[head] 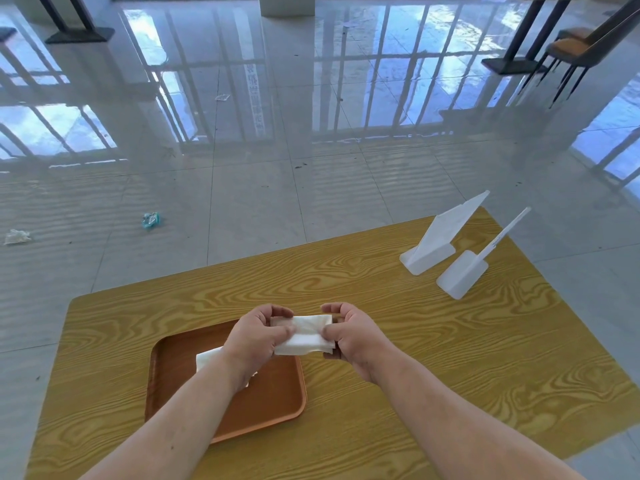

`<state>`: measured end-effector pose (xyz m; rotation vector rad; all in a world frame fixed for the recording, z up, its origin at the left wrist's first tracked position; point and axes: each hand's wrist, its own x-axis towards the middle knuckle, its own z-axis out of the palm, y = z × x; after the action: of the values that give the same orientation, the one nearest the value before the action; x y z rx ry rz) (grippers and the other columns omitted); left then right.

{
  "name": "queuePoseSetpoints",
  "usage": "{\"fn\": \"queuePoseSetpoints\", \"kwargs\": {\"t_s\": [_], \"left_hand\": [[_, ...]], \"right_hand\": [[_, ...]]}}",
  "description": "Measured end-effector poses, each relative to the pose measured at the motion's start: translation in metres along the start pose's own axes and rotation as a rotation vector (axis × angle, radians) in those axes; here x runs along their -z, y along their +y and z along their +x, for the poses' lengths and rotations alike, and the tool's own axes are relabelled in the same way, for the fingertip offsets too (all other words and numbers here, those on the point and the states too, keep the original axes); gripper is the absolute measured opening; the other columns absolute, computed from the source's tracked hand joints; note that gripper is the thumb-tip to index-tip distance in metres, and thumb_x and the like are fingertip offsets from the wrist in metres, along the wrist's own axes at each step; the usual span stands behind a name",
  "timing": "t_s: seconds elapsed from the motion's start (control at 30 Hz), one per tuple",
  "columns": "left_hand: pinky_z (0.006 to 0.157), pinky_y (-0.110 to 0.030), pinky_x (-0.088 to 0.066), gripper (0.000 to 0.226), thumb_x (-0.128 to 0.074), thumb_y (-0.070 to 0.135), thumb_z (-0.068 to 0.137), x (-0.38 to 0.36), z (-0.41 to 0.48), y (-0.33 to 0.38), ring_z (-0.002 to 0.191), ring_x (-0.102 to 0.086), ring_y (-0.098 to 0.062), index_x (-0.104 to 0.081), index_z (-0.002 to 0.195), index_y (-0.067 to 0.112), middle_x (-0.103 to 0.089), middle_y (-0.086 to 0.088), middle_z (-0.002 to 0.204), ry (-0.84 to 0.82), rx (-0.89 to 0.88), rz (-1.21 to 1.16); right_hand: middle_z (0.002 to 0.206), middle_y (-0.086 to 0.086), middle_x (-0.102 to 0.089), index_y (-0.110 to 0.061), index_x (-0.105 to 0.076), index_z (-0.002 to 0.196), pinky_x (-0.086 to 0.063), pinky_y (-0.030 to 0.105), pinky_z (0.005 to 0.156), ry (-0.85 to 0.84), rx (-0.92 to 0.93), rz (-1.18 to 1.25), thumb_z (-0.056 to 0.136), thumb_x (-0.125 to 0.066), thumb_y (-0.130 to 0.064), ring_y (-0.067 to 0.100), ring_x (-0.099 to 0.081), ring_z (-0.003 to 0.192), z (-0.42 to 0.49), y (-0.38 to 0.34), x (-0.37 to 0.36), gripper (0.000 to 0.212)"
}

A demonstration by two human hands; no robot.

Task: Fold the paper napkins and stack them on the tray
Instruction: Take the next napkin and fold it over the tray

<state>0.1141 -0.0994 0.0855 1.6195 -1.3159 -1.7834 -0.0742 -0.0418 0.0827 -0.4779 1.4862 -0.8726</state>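
**Step in hand:** folding. The left grip (258, 336) and right grip (349, 336) are holding one napkin (306, 336) between them. It is hanging in the air over the far right corner of the tray (273, 403), touching neither the tray nor the bench (450, 358). The napkin is showing as a narrow doubled band, so the fold is judged to be nearing completion.

**Grip state:** each grip is pinching one short end of the napkin, with the thumb pressing the near face and curled fingers closing over the far edge. Neither grip is spread.

**Stack:** a second napkin (207, 360) is lying in the tray, partly hidden under the left forearm. It is judged to be the base of the stack.

**Next move:** the crease is calling for a firm press. The napkin is then needing to be lowered toward the near left and laid square on the one in the tray, edges aligned. Thin paper is likely to spring open if one grip lets go early.
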Motion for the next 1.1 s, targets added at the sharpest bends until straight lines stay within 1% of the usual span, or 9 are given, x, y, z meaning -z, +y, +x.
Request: {"fn": "queuePoseSetpoints", "kwargs": {"t_s": [0.07,0.2,0.3,0.4,0.5,0.7,0.8,0.9,1.1], "left_hand": [[0.087,-0.048,-0.064,0.028,-0.078,0.0,0.09,0.004,0.002,-0.003,0.097,-0.077,-0.036,-0.074,0.113,0.013,-0.078,-0.018,0.109,0.018,-0.013,-0.005],[0.074,-0.039,-0.063,0.017,-0.083,0.007,0.088,0.016,0.007,-0.009,0.083,-0.074,-0.025,-0.078,0.103,0.012,-0.081,-0.013,0.099,0.053,-0.007,0.015],[0.075,-0.039,-0.063,0.01,-0.085,0.015,0.087,0.028,0.011,-0.017,0.079,-0.073,-0.02,-0.08,0.095,0.012,-0.08,-0.011,0.091,0.105,-0.005,0.045],[0.059,-0.024,-0.057,0.009,-0.085,0.021,0.089,0.04,0.013,-0.025,0.068,-0.068,-0.012,-0.08,0.089,0.013,-0.076,-0.002,0.08,0.134,0.001,0.055],[0.064,-0.028,-0.052,0.009,-0.08,0.026,0.093,0.054,0.016,-0.037,0.07,-0.058,-0.015,-0.08,0.088,0.018,-0.071,0.001,0.079,0.153,0.01,0.1],[0.071,-0.036,-0.056,0.01,-0.075,0.029,0.096,0.078,0.016,-0.055,0.071,-0.061,-0.017,-0.079,0.09,0.022,-0.073,0.0,0.081,0.196,0.027,0.143],[0.071,-0.036,-0.054,0.011,-0.075,0.025,0.096,0.092,0.018,-0.066,0.07,-0.059,-0.017,-0.079,0.089,0.018,-0.07,0.0,0.077,0.211,0.041,0.144],[0.07,-0.035,-0.052,0.012,-0.075,0.023,0.096,0.104,0.02,-0.077,0.069,-0.059,-0.016,-0.078,0.086,0.017,-0.069,0.003,0.073,0.24,0.049,0.148],[0.066,-0.035,-0.054,0.017,-0.08,0.032,0.09,0.125,0.023,-0.101,0.061,-0.063,-0.011,-0.076,0.079,0.02,-0.075,0.004,0.07,0.29,0.09,0.213]], "right_hand": [[0.118,0.014,-0.072,-0.015,-0.064,0.118,-0.06,0.031,0.065,0.013,0.002,-0.01,0.09,-0.057,0.011,0.025,-0.073,0.093,0.003,0.0,-0.003,0.039],[0.11,0.016,-0.076,-0.008,-0.071,0.109,-0.06,0.029,0.067,0.021,-0.013,-0.035,0.092,-0.06,0.01,0.025,-0.073,0.094,0.011,0.002,-0.01,0.027],[0.094,0.01,-0.078,-0.008,-0.075,0.1,-0.059,0.027,0.063,0.034,-0.008,-0.075,0.093,-0.068,0.0,0.019,-0.073,0.08,0.017,0.005,-0.016,0.012],[0.086,0.008,-0.077,-0.009,-0.076,0.097,-0.06,0.028,0.06,0.06,-0.015,-0.117,0.095,-0.073,-0.011,0.015,-0.07,0.067,0.022,0.007,-0.026,0.004],[0.08,0.005,-0.077,-0.009,-0.077,0.097,-0.057,0.025,0.055,0.048,-0.031,-0.146,0.096,-0.073,-0.015,0.012,-0.068,0.059,0.028,0.011,-0.038,0.007],[0.087,0.006,-0.079,-0.011,-0.077,0.099,-0.058,0.023,0.058,-0.003,-0.06,-0.23,0.098,-0.069,-0.009,0.012,-0.071,0.067,0.04,0.018,-0.064,0.009],[0.09,0.006,-0.078,-0.012,-0.076,0.1,-0.059,0.022,0.059,-0.032,-0.066,-0.263,0.097,-0.068,-0.005,0.013,-0.07,0.071,0.047,0.022,-0.078,0.011],[0.087,0.006,-0.077,-0.01,-0.076,0.101,-0.058,0.02,0.056,-0.048,-0.057,-0.309,0.096,-0.068,-0.005,0.01,-0.068,0.065,0.053,0.028,-0.091,0.01],[0.087,0.008,-0.077,-0.011,-0.075,0.097,-0.062,0.026,0.061,-0.036,-0.06,-0.427,0.095,-0.067,-0.006,0.014,-0.069,0.068,0.068,0.044,-0.11,0.009]]}}
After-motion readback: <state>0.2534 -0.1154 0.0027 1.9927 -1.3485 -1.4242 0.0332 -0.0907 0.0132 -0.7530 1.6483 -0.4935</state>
